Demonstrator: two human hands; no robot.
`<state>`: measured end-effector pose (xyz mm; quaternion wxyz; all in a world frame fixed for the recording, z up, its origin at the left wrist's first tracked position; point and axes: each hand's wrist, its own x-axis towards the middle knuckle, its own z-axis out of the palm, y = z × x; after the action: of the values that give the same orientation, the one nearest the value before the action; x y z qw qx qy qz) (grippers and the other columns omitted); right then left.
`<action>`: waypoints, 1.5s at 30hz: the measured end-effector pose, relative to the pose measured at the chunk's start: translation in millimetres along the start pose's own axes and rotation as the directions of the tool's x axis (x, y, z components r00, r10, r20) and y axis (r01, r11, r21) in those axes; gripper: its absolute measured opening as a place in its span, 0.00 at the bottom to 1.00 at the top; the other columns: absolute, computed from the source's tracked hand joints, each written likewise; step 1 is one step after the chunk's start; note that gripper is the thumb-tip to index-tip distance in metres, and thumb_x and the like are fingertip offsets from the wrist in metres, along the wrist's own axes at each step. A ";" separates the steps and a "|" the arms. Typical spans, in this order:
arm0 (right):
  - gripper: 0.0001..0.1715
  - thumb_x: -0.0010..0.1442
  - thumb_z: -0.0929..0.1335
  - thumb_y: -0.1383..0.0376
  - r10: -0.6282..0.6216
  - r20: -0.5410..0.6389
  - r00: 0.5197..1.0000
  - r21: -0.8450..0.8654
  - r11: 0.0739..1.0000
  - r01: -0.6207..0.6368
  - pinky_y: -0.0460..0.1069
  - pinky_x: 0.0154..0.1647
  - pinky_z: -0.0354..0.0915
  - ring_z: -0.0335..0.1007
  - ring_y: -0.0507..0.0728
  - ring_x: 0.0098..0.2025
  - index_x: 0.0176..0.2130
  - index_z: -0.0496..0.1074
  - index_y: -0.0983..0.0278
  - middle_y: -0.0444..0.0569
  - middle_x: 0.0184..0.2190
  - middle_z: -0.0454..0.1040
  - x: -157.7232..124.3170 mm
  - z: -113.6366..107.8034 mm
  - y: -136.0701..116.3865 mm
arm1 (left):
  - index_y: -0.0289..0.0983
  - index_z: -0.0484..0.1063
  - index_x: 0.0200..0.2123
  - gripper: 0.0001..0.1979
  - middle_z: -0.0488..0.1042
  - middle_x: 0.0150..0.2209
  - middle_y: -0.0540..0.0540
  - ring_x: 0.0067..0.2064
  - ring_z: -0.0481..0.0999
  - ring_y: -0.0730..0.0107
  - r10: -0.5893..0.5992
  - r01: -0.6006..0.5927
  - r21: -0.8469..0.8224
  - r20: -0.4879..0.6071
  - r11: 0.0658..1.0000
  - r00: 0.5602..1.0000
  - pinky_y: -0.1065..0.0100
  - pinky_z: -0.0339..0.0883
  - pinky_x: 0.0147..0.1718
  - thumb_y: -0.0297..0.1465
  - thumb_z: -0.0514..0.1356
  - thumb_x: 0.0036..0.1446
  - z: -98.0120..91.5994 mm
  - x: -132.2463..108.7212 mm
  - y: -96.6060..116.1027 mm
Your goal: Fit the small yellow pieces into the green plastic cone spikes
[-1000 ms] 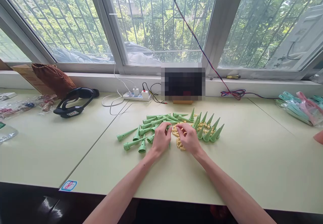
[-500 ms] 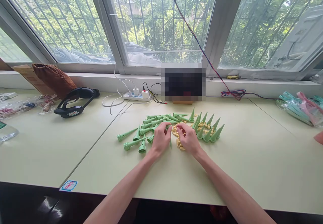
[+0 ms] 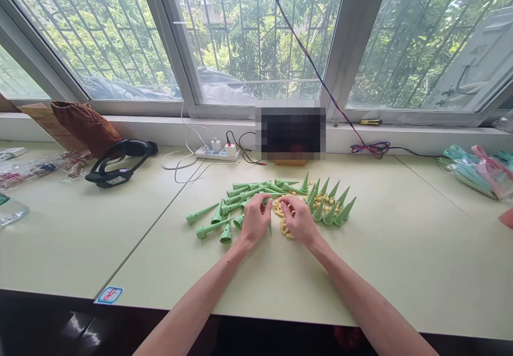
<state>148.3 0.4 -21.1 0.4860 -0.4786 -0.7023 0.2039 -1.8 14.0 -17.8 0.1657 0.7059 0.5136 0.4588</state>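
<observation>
My left hand (image 3: 256, 218) is closed around a green plant-watering spike; the spike's thin tip (image 3: 270, 229) points down below the fingers. Close beside it, my right hand (image 3: 297, 218) has thumb and fingers pinched together, and whatever they hold is too small and hidden to make out. To the left lie several loose green spikes (image 3: 207, 229), on their sides or tilted. Small yellow plastic pieces (image 3: 285, 230) are piled under and between my hands. On the right, a group of green spikes (image 3: 329, 216) stands upright with their points up, more yellow pieces among them.
A power strip (image 3: 218, 154) with plugs and a pixelated dark screen (image 3: 294, 134) are at the back of the table. Black headphones (image 3: 120, 163) and a brown pouch (image 3: 84, 126) lie left. Teal and pink bagged items (image 3: 476, 171) sit far right, near part of another person's hand (image 3: 507, 218).
</observation>
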 end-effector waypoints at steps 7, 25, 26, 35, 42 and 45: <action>0.12 0.66 0.60 0.63 0.010 -0.004 1.000 0.018 1.000 -0.010 0.50 0.32 0.67 0.69 0.56 0.33 0.38 0.72 0.63 0.50 0.35 0.76 0.0 -0.2 -1.2 | 0.37 0.72 0.40 0.07 0.73 0.36 0.46 0.26 0.68 0.73 0.010 -0.011 -0.002 -0.041 1.000 0.999 0.68 0.66 0.29 0.32 0.55 0.63 -0.6 0.3 0.2; 0.11 0.66 0.62 0.62 0.027 0.011 1.000 0.040 0.999 -0.027 0.49 0.30 0.66 0.67 0.53 0.28 0.40 0.71 0.63 0.48 0.35 0.75 -0.6 1.1 1.1 | 0.37 0.72 0.39 0.08 0.73 0.35 0.47 0.25 0.67 0.74 0.017 -0.018 -0.010 -0.021 1.000 1.000 0.68 0.65 0.28 0.33 0.56 0.63 0.1 0.1 0.1; 0.11 0.66 0.62 0.62 0.028 0.014 1.000 0.044 0.999 -0.029 0.49 0.30 0.66 0.67 0.53 0.28 0.40 0.71 0.63 0.48 0.34 0.75 -0.5 1.0 1.3 | 0.37 0.72 0.39 0.08 0.73 0.35 0.47 0.25 0.67 0.75 0.020 -0.020 -0.013 -0.019 1.000 1.000 0.68 0.65 0.28 0.33 0.56 0.63 0.1 -0.1 0.3; 0.12 0.66 0.62 0.61 0.004 0.031 1.000 0.082 0.997 -0.007 0.50 0.33 0.66 0.68 0.54 0.30 0.38 0.73 0.62 0.48 0.33 0.76 0.2 -0.3 -0.3 | 0.37 0.72 0.40 0.07 0.72 0.35 0.47 0.25 0.67 0.75 0.049 -0.050 -0.050 -0.017 0.997 0.999 0.69 0.66 0.26 0.33 0.56 0.63 -0.5 -0.3 1.9; 0.10 0.65 0.65 0.60 0.028 0.037 0.999 0.089 0.996 -0.031 0.49 0.33 0.67 0.69 0.54 0.31 0.39 0.73 0.62 0.48 0.36 0.75 0.2 -1.7 -1.9 | 0.38 0.73 0.41 0.07 0.73 0.38 0.45 0.29 0.70 0.73 0.045 -0.046 -0.096 -0.020 0.994 0.999 0.69 0.68 0.28 0.32 0.56 0.64 -1.2 -0.3 3.2; 0.09 0.65 0.65 0.60 0.021 0.037 0.999 0.087 0.996 -0.024 0.49 0.33 0.67 0.69 0.54 0.31 0.39 0.73 0.62 0.48 0.36 0.75 0.0 -1.7 -1.8 | 0.38 0.72 0.41 0.07 0.73 0.39 0.45 0.31 0.72 0.71 0.050 -0.052 -0.106 -0.023 0.993 0.998 0.69 0.69 0.28 0.31 0.55 0.64 -0.8 -0.7 3.0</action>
<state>148.9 -0.7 -19.0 0.4912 -0.4611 -0.6960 0.2484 -0.8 12.0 -15.6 0.1862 0.7042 0.4717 0.4969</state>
